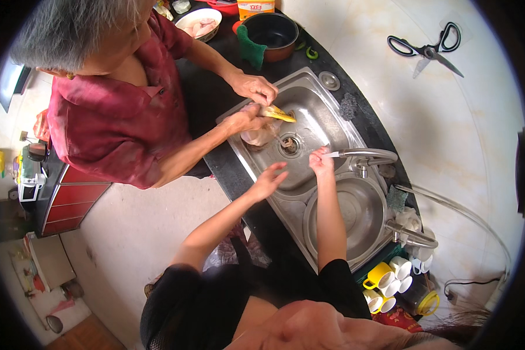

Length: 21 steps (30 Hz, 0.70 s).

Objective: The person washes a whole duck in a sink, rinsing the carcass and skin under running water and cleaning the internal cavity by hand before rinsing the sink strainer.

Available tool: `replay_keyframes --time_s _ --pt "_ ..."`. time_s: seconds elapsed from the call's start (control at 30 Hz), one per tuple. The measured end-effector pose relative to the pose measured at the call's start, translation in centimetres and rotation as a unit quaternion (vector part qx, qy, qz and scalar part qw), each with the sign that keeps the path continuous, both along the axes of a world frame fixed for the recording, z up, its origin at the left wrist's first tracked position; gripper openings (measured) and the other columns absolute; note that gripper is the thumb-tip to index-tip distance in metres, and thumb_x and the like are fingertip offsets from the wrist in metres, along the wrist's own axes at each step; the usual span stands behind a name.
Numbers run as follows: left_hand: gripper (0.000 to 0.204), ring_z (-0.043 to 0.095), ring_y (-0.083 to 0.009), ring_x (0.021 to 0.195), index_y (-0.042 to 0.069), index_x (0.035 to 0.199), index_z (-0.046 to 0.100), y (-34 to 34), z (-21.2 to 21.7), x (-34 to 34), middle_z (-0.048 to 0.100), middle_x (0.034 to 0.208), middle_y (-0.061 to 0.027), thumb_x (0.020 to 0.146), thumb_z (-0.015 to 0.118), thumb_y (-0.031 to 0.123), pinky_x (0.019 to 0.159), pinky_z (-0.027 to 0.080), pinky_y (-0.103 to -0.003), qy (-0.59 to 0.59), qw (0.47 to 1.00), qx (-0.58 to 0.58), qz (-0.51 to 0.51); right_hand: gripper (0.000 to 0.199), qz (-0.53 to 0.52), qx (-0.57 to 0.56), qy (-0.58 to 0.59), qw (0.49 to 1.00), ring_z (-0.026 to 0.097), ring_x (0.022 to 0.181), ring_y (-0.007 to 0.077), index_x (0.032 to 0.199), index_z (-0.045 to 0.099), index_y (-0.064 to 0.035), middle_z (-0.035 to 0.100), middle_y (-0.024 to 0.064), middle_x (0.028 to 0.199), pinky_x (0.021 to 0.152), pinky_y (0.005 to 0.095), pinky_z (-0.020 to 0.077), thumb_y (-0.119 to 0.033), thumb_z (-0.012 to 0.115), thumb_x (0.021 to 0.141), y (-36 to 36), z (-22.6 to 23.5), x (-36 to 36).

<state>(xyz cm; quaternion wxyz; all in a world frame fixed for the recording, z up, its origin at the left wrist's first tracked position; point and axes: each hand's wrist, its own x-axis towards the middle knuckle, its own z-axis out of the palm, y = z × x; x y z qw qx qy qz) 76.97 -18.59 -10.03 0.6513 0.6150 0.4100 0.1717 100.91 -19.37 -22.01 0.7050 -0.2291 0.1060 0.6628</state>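
Note:
My left hand is held over the near edge of the steel sink, fingers apart and slightly bent, with nothing in it. At the white tip of the faucet spout, the fingers of my right hand are curled closed around its end. Across the sink, another person in a red shirt grips a plucked bird with both hands. Its yellow foot points toward the basin's far side. Below, something pale lies at the drain.
A round second basin adjoins the sink, with another faucet beside it. Cups and a jar stand at lower right. A dark pot and bowl of pale meat occupy the far counter. Scissors hang on the wall.

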Motion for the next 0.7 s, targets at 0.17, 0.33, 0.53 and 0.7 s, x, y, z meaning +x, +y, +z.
replay_keyframes --time_s 0.17,0.33,0.53,0.7 --pt "0.049 0.047 -0.0183 0.09 0.01 0.113 0.045 2.5 -5.7 11.7 0.052 0.101 -0.0047 0.085 0.034 0.048 0.076 0.041 -0.034 -0.117 0.959 -0.255 0.05 0.022 -0.073 -0.043 -0.205 0.975 0.054 0.079 0.0165 0.091 0.054 -0.0059 0.057 0.0053 0.085 0.068 0.0291 0.0453 -0.026 0.049 0.083 -1.0 3.8 -4.3" --pt "0.05 0.046 -0.0188 0.095 0.012 0.116 0.043 4.2 -12.2 16.5 0.049 0.106 -0.0065 0.083 0.038 0.049 0.08 0.039 -0.033 -0.232 0.8 -0.531 0.156 0.056 0.0 -0.205 -0.628 0.75 0.032 0.117 0.0244 0.127 0.028 -0.0027 0.031 0.0133 0.129 0.097 0.0345 0.0254 -0.037 0.043 0.085 -1.8 12.5 -9.9" --pt "0.067 0.024 -0.0266 0.122 0.012 0.126 0.031 0.1 -4.3 18.3 0.027 0.132 -0.0129 0.079 0.038 0.058 0.097 0.024 -0.033 -0.206 0.846 -0.486 0.081 0.062 -0.002 -0.176 -0.562 0.808 0.017 0.125 0.0304 0.131 0.018 -0.0049 0.016 0.0149 0.136 0.099 0.0374 0.0184 -0.042 0.038 0.085 -2.6 5.1 -7.1" --pt "0.067 0.021 -0.0267 0.123 0.01 0.129 0.027 4.7 -6.6 15.3 0.025 0.134 -0.0116 0.082 0.026 0.057 0.099 0.018 -0.039 -0.199 0.876 -0.414 0.146 0.061 0.022 -0.128 -0.75 0.649 0.021 0.119 0.0285 0.127 0.023 -0.007 0.019 0.0114 0.131 0.096 0.0365 0.023 -0.047 0.037 0.083 -0.5 8.4 -9.3"
